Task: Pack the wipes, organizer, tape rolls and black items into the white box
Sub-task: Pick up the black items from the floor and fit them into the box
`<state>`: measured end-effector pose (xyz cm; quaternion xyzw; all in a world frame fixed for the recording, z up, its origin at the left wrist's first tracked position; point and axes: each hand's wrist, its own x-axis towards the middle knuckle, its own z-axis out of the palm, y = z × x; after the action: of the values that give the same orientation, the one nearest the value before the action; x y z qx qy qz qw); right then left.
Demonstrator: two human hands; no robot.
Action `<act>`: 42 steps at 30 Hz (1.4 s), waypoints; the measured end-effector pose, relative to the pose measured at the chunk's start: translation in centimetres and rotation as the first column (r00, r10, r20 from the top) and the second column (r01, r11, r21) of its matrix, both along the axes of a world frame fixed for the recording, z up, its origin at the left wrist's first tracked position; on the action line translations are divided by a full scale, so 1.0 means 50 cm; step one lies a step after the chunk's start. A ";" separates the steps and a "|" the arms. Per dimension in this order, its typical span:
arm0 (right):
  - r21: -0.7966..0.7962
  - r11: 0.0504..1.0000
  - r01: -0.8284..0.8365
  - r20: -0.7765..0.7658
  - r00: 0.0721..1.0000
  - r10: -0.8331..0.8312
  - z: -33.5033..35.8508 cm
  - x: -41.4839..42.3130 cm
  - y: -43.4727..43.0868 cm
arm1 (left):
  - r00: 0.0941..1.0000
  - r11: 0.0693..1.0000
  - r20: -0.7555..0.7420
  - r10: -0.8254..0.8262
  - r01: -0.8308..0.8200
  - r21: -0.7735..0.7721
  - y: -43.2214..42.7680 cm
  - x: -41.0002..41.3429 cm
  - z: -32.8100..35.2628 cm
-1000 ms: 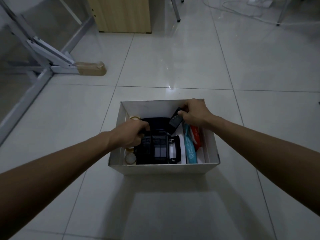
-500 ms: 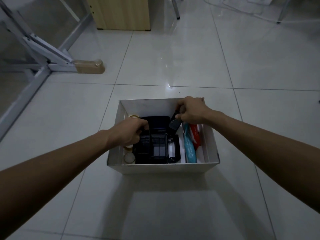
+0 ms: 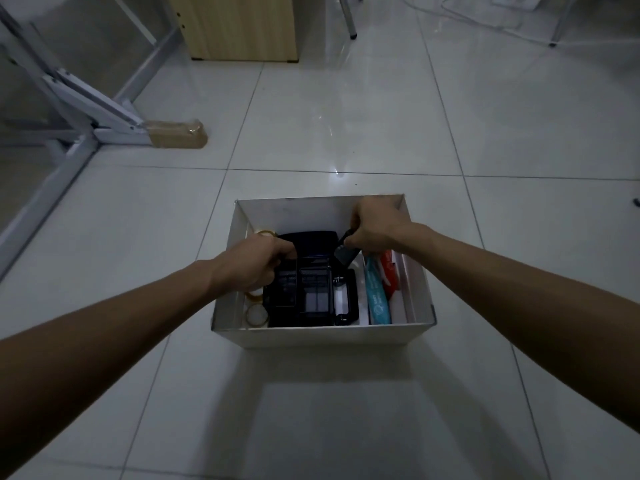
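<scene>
1. Looking down at a tiled floor point(image 3: 346, 116), with the box point(image 3: 322, 336) parked on it, top open, pretty much dead centre.
2. Both forearms stretched out and angled inward, meeting over the box.
3. Inside, mid-left: the organizer point(image 3: 313, 299), black mesh, upright, with a black tray point(image 3: 315, 241) just behind it at the far end.
4. Left hand point(image 3: 254, 263) down in the box's left half, knuckles up, fingers curled round the organizer's far-left edge. Solid grip.
5. Right hand point(image 3: 377, 226) up by the far right corner, fingers bunched, pinching a small black item point(image 3: 344, 254) by its top end. Tilted, lower end right at the organizer's far right corner; can't tell if actually touching.
6. Wipes point(image 3: 377, 299) standing on edge along the right side, teal pack beside a red one.
7. Tape rolls point(image 3: 257, 314) tucked down the left wall: one near the front, one partly under the left hand, one peeking out at the far end.
8. Versus a second back: right hand nudged a bit left, black item sunk lower toward the organizer. Left hand same grip, same spot.
</scene>
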<state>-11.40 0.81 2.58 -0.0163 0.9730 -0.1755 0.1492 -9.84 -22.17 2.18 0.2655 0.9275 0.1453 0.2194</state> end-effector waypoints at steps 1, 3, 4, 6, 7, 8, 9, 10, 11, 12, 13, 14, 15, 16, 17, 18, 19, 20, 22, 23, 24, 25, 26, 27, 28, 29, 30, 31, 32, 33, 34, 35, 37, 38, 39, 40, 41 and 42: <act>-0.012 1.000 0.011 0.015 1.000 -0.011 0.000 -0.001 -0.001 | 1.000 1.000 -0.002 0.004 -0.004 0.005 0.002 0.001 0.001; -0.029 1.000 0.009 0.042 0.999 -0.008 0.000 -0.004 0.000 | 1.000 1.000 0.000 0.003 -0.003 0.015 0.000 0.003 0.001; -0.028 1.000 -0.007 0.050 0.999 0.009 0.000 -0.004 -0.001 | 1.000 1.000 -0.001 -0.002 0.002 0.018 -0.001 0.003 0.001; -0.028 0.998 -0.049 0.049 0.998 0.050 -0.003 -0.002 -0.003 | 1.000 1.000 -0.018 -0.017 0.017 0.012 -0.004 0.003 0.001; -0.027 0.998 -0.058 0.047 0.997 0.059 -0.003 0.000 -0.004 | 1.000 1.000 -0.020 -0.023 0.023 0.015 -0.005 0.003 0.002; -0.019 0.998 -0.061 0.046 0.997 0.062 -0.002 0.002 -0.003 | 0.999 0.999 -0.017 -0.028 0.029 0.019 -0.005 0.003 0.004; -0.002 0.998 -0.061 0.034 0.998 0.061 0.000 0.003 -0.002 | 0.999 0.999 -0.017 -0.029 0.029 0.025 -0.005 0.003 0.003; 0.016 0.999 -0.049 0.012 0.999 0.049 0.005 0.004 -0.001 | 1.000 0.999 -0.016 -0.023 0.024 0.025 -0.004 0.003 0.003; 0.020 0.999 -0.028 -0.017 0.999 0.029 0.013 0.004 0.000 | 1.000 0.999 -0.018 -0.018 0.018 0.027 -0.004 0.002 0.000; -0.001 1.000 -0.005 -0.036 0.999 0.005 0.022 0.003 0.001 | 1.000 0.999 -0.026 -0.013 0.014 0.030 -0.005 0.002 -0.002; -0.038 0.999 0.012 -0.037 0.999 -0.014 0.032 0.002 0.001 | 0.999 0.999 -0.038 -0.010 0.011 0.035 -0.006 0.003 -0.004; -0.071 0.997 0.021 -0.016 1.000 -0.022 0.042 0.003 0.001 | 0.999 0.999 -0.048 -0.007 0.009 0.035 -0.007 0.004 -0.005; -0.085 0.996 0.022 0.025 0.999 -0.020 0.051 0.007 0.001 | 0.998 0.999 -0.057 -0.005 0.007 0.037 -0.008 0.005 -0.006; -0.076 0.997 0.017 0.080 0.997 -0.010 0.056 0.011 0.000 | 0.998 0.999 -0.061 -0.003 0.006 0.034 -0.008 0.006 -0.005; -0.058 0.998 0.003 0.136 0.991 0.005 0.058 0.017 -0.001 | 0.998 0.999 -0.063 -0.005 0.007 0.031 -0.008 0.007 -0.005; -0.048 0.999 -0.013 0.184 0.983 0.022 0.056 0.023 -0.002 | 0.998 1.000 -0.067 -0.008 0.010 0.026 -0.008 0.007 -0.004; -0.054 0.998 -0.032 0.216 0.975 0.043 0.051 0.029 -0.006 | 0.997 1.000 -0.070 -0.012 0.014 0.020 -0.008 0.007 -0.005; -0.069 0.996 -0.053 0.232 0.970 0.068 0.044 0.035 -0.009 | 0.997 1.000 -0.075 -0.016 0.017 0.015 -0.008 0.007 -0.006; -0.089 0.991 -0.105 0.233 0.965 0.123 0.028 0.041 -0.018 | 0.996 1.000 -0.081 -0.021 0.022 0.011 -0.008 0.006 -0.008; -0.084 0.987 -0.135 0.234 0.960 0.152 0.022 0.044 -0.024 | 0.996 1.000 -0.082 -0.023 0.024 0.010 -0.007 0.006 -0.009; -0.069 0.984 -0.162 0.229 0.958 0.173 0.016 0.045 -0.029 | 0.996 1.000 -0.084 -0.025 0.026 0.007 -0.007 0.007 -0.008; -0.045 0.982 -0.181 0.216 0.958 0.187 0.009 0.044 -0.033 | 0.996 1.000 -0.088 -0.026 0.027 0.003 -0.006 0.007 -0.008; -0.012 0.981 -0.191 0.202 0.961 0.190 0.003 0.041 -0.036 | 0.996 1.000 -0.088 -0.026 0.026 -0.002 -0.004 0.007 -0.006; 0.023 0.982 -0.189 0.189 0.965 0.181 -0.003 0.037 -0.037 | 0.996 1.000 -0.087 -0.024 0.024 -0.005 -0.003 0.007 -0.005; 0.053 0.983 -0.175 0.179 0.970 0.163 -0.005 0.033 -0.038 | 0.996 1.000 -0.084 -0.021 0.021 -0.007 -0.002 0.007 -0.004; 0.073 0.985 -0.155 0.172 0.975 0.141 -0.006 0.029 -0.037 | 0.996 1.000 -0.084 -0.020 0.019 -0.007 -0.002 0.008 -0.004; 0.084 0.988 -0.132 0.165 0.979 0.117 -0.005 0.027 -0.036 | 0.996 1.000 -0.086 -0.020 0.019 -0.009 -0.002 0.009 -0.003; 0.085 0.990 -0.110 0.159 0.983 0.096 -0.005 0.024 -0.034 | 0.996 1.000 -0.091 -0.022 0.021 -0.009 -0.002 0.010 -0.004; 0.080 0.992 -0.096 0.150 0.985 0.083 -0.005 0.024 -0.033 | 0.995 1.000 -0.100 -0.024 0.023 -0.006 -0.003 0.010 -0.004; 0.076 0.993 -0.087 0.142 0.987 0.076 -0.006 0.025 -0.032 | 0.994 1.000 -0.104 -0.025 0.025 -0.002 -0.004 0.011 -0.004; 0.076 0.993 -0.086 0.134 0.988 0.075 -0.007 0.027 -0.031 | 0.994 1.000 -0.104 -0.025 0.026 0.002 -0.005 0.011 -0.004; 0.078 0.993 -0.085 0.137 0.988 0.074 -0.008 0.030 -0.030 | 0.995 1.000 -0.101 -0.026 0.027 0.002 -0.005 0.011 -0.004; 0.072 0.992 -0.100 0.169 0.982 0.086 -0.007 0.036 -0.027 | 0.995 1.000 -0.093 -0.026 0.026 0.001 -0.004 0.011 -0.005; 0.073 0.990 -0.119 0.197 0.975 0.102 -0.004 0.040 -0.027 | 0.995 1.000 -0.091 -0.025 0.026 0.003 -0.003 0.011 -0.004; 0.082 0.987 -0.137 0.221 0.968 0.116 -0.001 0.043 -0.026 | 0.995 1.000 -0.092 -0.025 0.025 0.006 -0.004 0.010 -0.005; 0.098 0.983 -0.156 0.236 0.963 0.129 0.003 0.047 -0.025 | 0.995 1.000 -0.092 -0.023 0.024 0.007 -0.003 0.011 -0.004; 0.116 0.977 -0.178 0.246 0.958 0.145 0.007 0.048 -0.024 | 0.996 1.000 -0.089 -0.021 0.022 0.003 -0.002 0.011 -0.003; 0.128 0.971 -0.203 0.260 0.952 0.164 0.011 0.050 -0.023 | 0.996 1.000 -0.086 -0.019 0.019 0.000 -0.001 0.012 -0.001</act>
<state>-8.90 -0.36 3.13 -0.0733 0.9516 -0.0861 0.2859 -9.26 -22.24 2.11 0.2806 0.9334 0.1319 0.1808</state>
